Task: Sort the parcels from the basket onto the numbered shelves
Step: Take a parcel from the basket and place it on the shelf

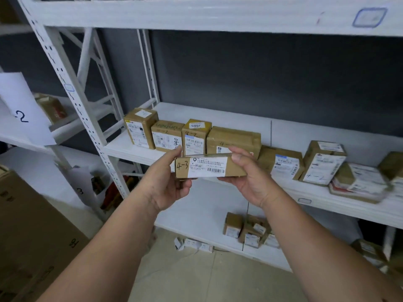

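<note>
A long flat parcel (210,166) marked "4-3" is held in the air just in front of the middle shelf (305,136); the left hand (168,182) grasps its left end, the right hand (248,173) its right end; behind it a row of boxes (192,136) stands on that shelf, and further boxes (250,229) sit on the lower shelf (196,212).

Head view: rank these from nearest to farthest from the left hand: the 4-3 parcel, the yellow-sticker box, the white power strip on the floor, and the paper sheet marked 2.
1. 4-3 parcel: in the left hand, which holds its left end.
2. Yellow-sticker box: on the middle shelf, just above the hand.
3. White power strip: on the floor, below.
4. Paper sheet marked 2: far left on the neighbouring rack.
</note>
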